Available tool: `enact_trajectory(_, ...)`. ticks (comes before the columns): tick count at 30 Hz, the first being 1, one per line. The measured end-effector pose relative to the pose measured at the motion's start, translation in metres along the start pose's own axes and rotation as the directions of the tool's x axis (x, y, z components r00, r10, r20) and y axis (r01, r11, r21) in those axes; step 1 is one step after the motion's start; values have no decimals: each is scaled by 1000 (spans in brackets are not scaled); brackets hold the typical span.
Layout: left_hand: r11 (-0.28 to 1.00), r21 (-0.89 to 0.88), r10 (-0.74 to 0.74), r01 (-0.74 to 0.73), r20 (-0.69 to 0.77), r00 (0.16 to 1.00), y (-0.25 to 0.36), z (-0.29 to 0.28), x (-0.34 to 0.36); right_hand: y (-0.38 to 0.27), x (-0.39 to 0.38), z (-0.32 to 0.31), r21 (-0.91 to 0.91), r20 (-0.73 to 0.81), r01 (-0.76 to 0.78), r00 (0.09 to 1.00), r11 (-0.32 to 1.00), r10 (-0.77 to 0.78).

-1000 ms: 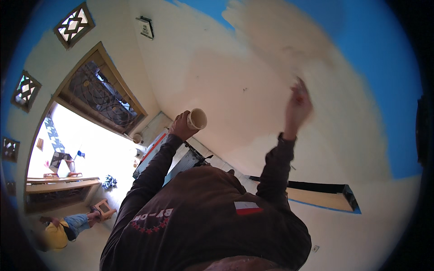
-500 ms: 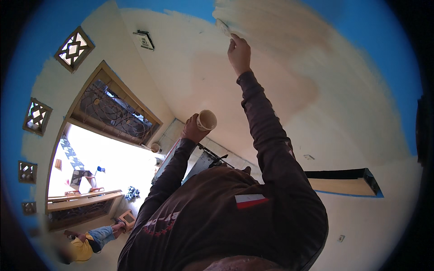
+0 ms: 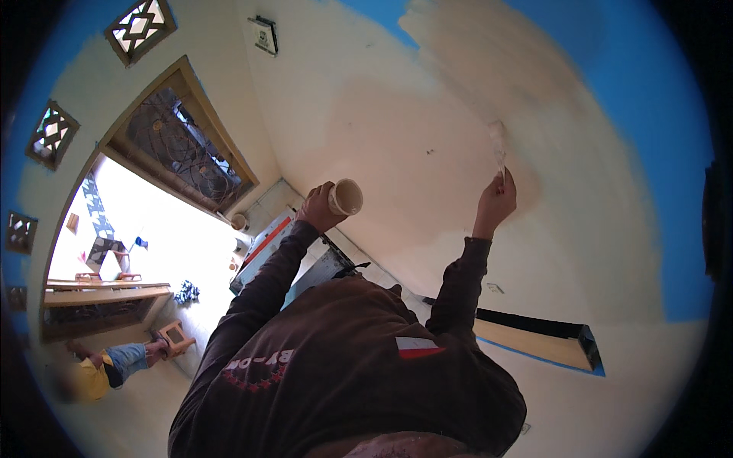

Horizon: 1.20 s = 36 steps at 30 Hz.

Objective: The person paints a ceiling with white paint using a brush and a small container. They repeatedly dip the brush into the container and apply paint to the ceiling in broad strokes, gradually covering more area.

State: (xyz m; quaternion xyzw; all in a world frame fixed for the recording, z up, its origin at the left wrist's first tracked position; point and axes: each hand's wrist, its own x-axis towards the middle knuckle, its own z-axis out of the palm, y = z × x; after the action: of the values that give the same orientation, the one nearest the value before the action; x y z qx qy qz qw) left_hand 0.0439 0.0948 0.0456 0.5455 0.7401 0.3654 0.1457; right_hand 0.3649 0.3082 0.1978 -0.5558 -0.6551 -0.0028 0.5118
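My right hand grips the handle of a paintbrush, whose pale bristles point up against the cream-painted wall. A damp, darker beige patch spreads over the wall around the brush. In my left hand is a cream-coloured cup, held by its side with the open mouth facing me; what lies inside is hard to make out. Bright blue paint borders the cream coat at the top and right.
On the left, a doorway stands below a grilled window. A person in a yellow top is near a wooden stool. A recessed wall niche lies at right, and a white box-like unit is beyond my left arm.
My right hand has brought the brush down and to the right, away from the blue edge. The left hand still holds the cup at nearly the same place; the whole view has shifted.
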Motion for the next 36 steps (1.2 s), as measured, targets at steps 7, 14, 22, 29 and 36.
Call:
enact_trajectory(7,999,33,-12,10,61,998,6,-8,2,-36,-48,39,304,117,-18,993,952,-19)
enact_trajectory(14,1000,22,-12,11,63,998,5,-8,4,-111,-60,66,525,409,-140,906,840,-105)
enact_trajectory(22,1000,18,15,-15,37,999,1,0,4,-154,-11,121,474,281,139,912,869,-299)
enact_trajectory(29,999,37,-15,14,22,1000,-4,2,4,-193,36,193,391,145,247,935,887,-324)
enact_trajectory(36,999,19,-34,33,13,999,1,-3,4,-143,22,181,302,48,187,976,935,-210)
